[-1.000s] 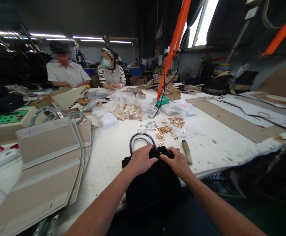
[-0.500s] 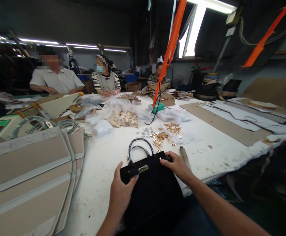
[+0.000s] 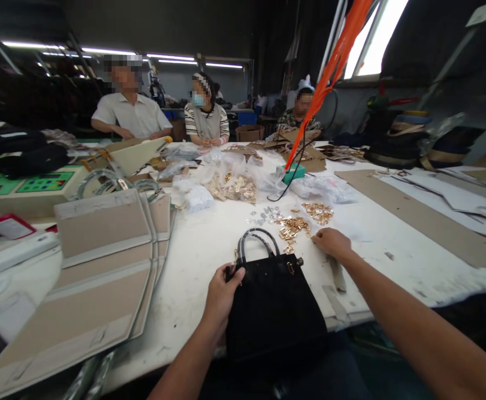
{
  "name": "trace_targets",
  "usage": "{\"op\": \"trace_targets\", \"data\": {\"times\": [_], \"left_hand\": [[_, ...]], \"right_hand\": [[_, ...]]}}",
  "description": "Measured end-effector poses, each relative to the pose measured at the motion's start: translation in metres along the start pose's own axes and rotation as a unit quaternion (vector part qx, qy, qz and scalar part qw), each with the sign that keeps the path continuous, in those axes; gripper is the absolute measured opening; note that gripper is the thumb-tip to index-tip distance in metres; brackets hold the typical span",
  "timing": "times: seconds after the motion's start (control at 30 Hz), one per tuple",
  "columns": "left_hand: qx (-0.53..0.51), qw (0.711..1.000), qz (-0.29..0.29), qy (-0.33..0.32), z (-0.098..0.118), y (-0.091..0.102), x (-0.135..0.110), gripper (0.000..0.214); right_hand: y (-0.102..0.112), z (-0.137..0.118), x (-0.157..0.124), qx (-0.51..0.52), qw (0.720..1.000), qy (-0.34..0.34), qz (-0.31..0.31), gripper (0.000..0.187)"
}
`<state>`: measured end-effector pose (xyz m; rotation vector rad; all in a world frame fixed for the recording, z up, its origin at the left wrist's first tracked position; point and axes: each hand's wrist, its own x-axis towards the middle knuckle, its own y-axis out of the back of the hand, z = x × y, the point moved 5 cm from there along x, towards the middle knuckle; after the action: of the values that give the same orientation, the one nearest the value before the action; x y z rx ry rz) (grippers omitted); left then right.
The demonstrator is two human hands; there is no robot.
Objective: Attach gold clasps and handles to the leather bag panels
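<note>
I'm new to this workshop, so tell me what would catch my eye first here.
The black handbag at the near table edge, its left top corner gripped by the left hand. Just beyond it, the right hand rests by a scatter of gold metal fittings. An orange strap hangs overhead.

Pretty dim workshop overall, dark walls (image 3: pixel 163 22) and not much daylight except one bright window (image 3: pixel 376 39) up high on the right. A few long tube lights (image 3: pixel 101 51) glow along the far ceiling. One big white table (image 3: pixel 209 244) fills the middle of the room, scuffed and marked up. Three people sit along its far side. Orange straps (image 3: pixel 330 72) hang down from above near the window. On the far right there's a dark pile of rolled stuff (image 3: pixel 393 139) stacked against the wall.
</note>
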<state>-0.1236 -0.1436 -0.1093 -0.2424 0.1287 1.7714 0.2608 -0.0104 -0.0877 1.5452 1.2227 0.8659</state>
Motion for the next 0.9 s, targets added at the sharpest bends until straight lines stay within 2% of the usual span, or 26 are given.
{"op": "trace_targets", "data": {"times": [0.07,0.13,0.2,0.27,0.33,0.4,0.47,0.53,0.67,0.8,0.9], "left_hand": [[-0.105,0.991,-0.034,0.07,-0.003,-0.005,-0.004,0.042],[-0.188,0.971,-0.056,0.134,-0.007,-0.009,-0.008,0.038],[-0.228,0.957,-0.067,0.165,-0.01,-0.011,-0.01,0.033],[-0.24,0.951,-0.078,0.178,-0.011,-0.011,-0.01,0.029],[-0.246,0.948,-0.078,0.188,-0.012,-0.01,-0.009,0.028],[-0.249,0.945,-0.076,0.196,-0.013,-0.01,-0.008,0.027],[-0.251,0.944,-0.076,0.199,-0.013,-0.01,-0.009,0.027],[-0.251,0.944,-0.075,0.202,-0.013,-0.01,-0.009,0.027],[-0.249,0.944,-0.068,0.207,-0.011,-0.01,-0.011,0.021],[-0.243,0.944,-0.068,0.21,-0.009,-0.011,-0.01,0.02],[-0.237,0.946,-0.06,0.211,-0.009,-0.011,-0.01,0.019]], "right_hand": [[-0.002,0.001,0.003,-0.006,1.0,0.015,-0.027,0.019],[0.0,0.001,0.001,-0.003,0.998,0.038,-0.044,0.015],[0.007,-0.001,-0.008,-0.001,0.997,0.058,-0.043,0.017],[0.018,-0.006,-0.028,0.025,0.997,0.07,-0.016,0.018],[0.03,-0.017,-0.058,0.113,0.99,0.084,0.027,0.022],[0.036,-0.031,-0.093,0.215,0.969,0.102,0.068,0.028],[0.031,-0.045,-0.12,0.245,0.956,0.133,0.094,0.031],[0.019,-0.053,-0.133,0.233,0.953,0.157,0.116,0.03],[-0.001,-0.036,-0.121,0.211,0.954,0.149,0.15,0.03],[-0.007,-0.017,-0.102,0.19,0.963,0.147,0.122,0.031],[-0.01,-0.025,-0.097,0.188,0.962,0.168,0.105,0.027]]}}
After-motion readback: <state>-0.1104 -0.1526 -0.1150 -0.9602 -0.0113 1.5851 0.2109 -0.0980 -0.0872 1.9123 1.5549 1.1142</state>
